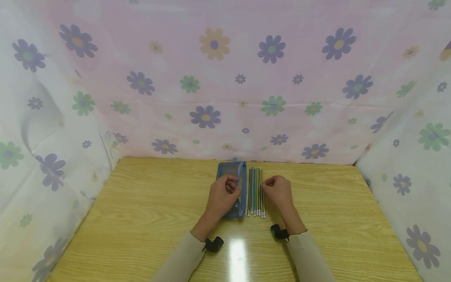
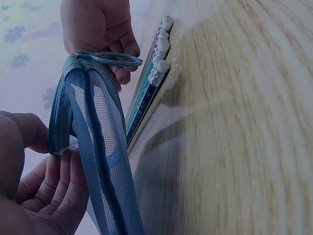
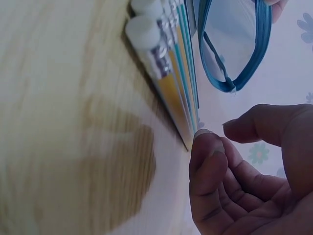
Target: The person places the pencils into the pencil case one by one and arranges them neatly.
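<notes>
A blue mesh zippered pencil case [image 1: 230,168] lies on the table, its zipper side standing open in the right wrist view. My left hand [image 1: 223,196] pinches the case's zippered edge between thumb and fingers, as the left wrist view shows. A metal zipper pull [image 2: 115,59] sits at the near end. Beside the case several pencils [image 1: 256,196] lie in a row, erasers toward me. My right hand [image 1: 280,192] is at the row's right side, its fingertips by the outermost yellow pencil [image 3: 171,95]. Thumb and index finger [image 3: 208,152] stand apart, with nothing seen between them.
The wood-grain table [image 1: 148,219] reaches out on both sides of the case and pencils. A flowered cloth [image 1: 246,90] hangs behind and along both sides. Black wrist cameras are strapped at both sleeves, close above the table.
</notes>
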The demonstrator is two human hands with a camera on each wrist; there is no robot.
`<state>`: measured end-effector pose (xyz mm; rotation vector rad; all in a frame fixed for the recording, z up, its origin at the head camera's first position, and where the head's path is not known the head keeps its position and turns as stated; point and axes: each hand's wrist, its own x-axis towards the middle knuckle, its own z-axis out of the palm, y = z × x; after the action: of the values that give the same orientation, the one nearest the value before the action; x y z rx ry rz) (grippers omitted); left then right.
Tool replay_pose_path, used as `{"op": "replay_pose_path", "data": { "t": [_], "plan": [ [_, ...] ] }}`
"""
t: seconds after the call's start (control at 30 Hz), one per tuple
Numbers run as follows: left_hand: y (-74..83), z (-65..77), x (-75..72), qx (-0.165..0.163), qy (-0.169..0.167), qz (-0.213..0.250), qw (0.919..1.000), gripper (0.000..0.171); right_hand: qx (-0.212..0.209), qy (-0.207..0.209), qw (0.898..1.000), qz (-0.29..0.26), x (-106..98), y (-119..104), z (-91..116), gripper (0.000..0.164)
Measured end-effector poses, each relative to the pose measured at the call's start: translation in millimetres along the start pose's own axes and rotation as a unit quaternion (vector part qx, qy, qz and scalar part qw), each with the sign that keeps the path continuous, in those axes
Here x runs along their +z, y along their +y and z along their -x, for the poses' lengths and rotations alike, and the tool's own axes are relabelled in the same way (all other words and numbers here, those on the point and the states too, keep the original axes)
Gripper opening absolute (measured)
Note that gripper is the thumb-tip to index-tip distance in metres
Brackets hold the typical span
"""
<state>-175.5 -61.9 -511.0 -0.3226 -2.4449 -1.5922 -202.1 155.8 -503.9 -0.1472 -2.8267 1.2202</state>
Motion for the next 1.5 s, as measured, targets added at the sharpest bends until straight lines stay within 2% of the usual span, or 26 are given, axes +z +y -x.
{"op": "replay_pose_path", "data": {
  "t": [0.4, 0.93, 1.07, 1.3, 1.5],
  "plan": [
    [0.1, 0.5, -0.7, -0.002, 0.001, -0.001, 1.0, 0.023, 0.031, -0.019, 0.999, 0.024, 0.0, 4.7, -1.4, 0.019],
    [2.7, 0.7, -1.7, -0.003, -0.003, 0.0, 1.0, 0.023, 0.021, -0.018, 0.999, 0.033, 1.1, 7.9, 0.6, 0.018],
    [3.4, 0.6, -1.9, -0.002, -0.003, 0.001, 1.0, 0.023, 0.023, -0.02, 0.998, 0.046, 0.6, 5.5, 1.6, 0.024],
    [4.5, 0.8, -2.4, 0.0, -0.004, 0.001, 1.0, 0.023, 0.026, -0.023, 0.997, 0.075, -1.3, 0.6, 4.8, 0.047],
    [2.3, 0.6, -2.1, 0.005, -0.003, 0.001, 1.0, 0.023, 0.041, -0.025, 0.994, 0.101, -2.0, -0.3, 6.2, 0.045]
  ]
}}
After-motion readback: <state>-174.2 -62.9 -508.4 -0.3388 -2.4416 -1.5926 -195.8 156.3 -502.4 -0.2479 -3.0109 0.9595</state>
